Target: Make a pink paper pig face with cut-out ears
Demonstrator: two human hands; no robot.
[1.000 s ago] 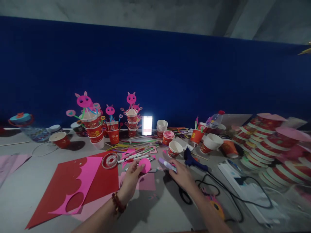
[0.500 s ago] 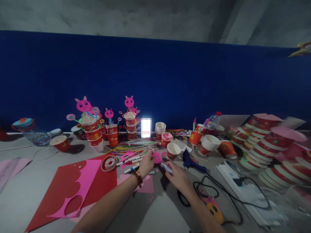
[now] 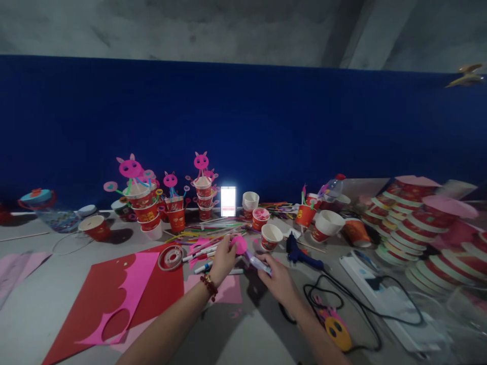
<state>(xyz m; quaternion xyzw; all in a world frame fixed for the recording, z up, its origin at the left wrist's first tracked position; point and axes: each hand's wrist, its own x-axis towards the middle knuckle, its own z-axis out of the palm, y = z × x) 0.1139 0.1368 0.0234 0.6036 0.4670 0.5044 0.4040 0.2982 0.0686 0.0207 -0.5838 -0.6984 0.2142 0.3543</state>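
Above the middle of the table, my left hand (image 3: 224, 257) pinches a round pink paper piece (image 3: 239, 245) by its left edge. A beaded bracelet (image 3: 209, 287) circles that wrist. My right hand (image 3: 277, 276) is closed round a slim pale purple and white tube (image 3: 259, 263), its exact kind unclear. The tube's far end points at the lower edge of the pink circle; I cannot tell whether they touch. Beneath my left hand lie several markers (image 3: 203, 267) and a light pink paper sheet (image 3: 228, 291). A white-rimmed paper cup (image 3: 271, 236) stands just beyond my right hand.
Left are red card (image 3: 83, 299), cut pink paper (image 3: 133, 284), a tape roll (image 3: 170, 257) and cups with pink animal figures (image 3: 130, 168). Right are a blue glue gun (image 3: 304, 253), its black cord, a white power strip (image 3: 384, 299) and stacked cups (image 3: 407, 223).
Both hands stay close together. My left hand, with the pink circle, has shifted slightly left and up. The pale tube has drawn a little apart from the circle's middle and shows more of its length.
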